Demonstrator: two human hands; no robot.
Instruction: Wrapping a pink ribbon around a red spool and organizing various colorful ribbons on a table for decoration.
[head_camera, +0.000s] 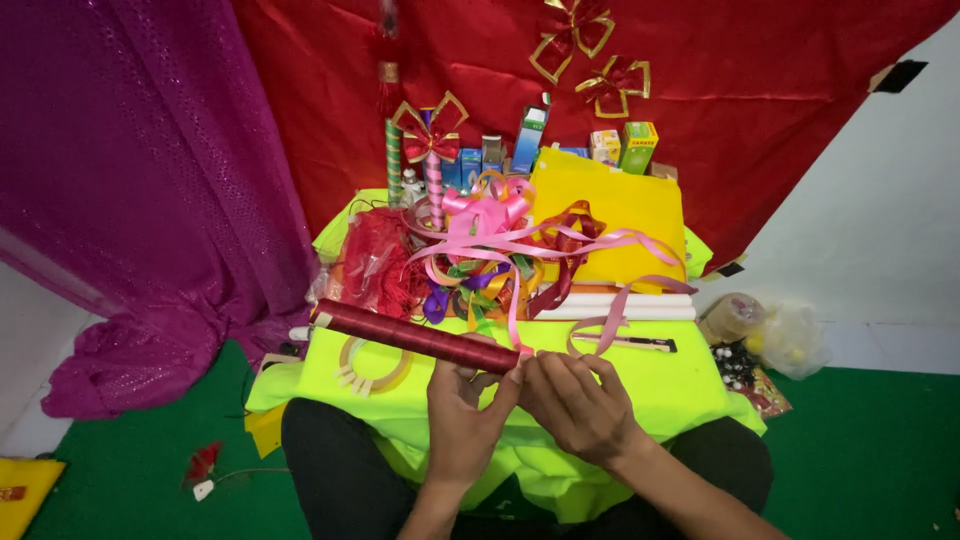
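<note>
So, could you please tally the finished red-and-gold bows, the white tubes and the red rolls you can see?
Red-and-gold bows: 3, two on the red cloth and one on a striped stick
White tubes: 2
Dark red roll, held by the left hand and right hand: 1
Total: 6

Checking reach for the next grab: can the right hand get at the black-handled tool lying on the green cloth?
Probably yes. The right hand sits just below the black-handled tool, with bare green cloth between them. Only a loose pink ribbon loops near the tool's left end. Its fingers are busy at the dark red roll, though.
</note>
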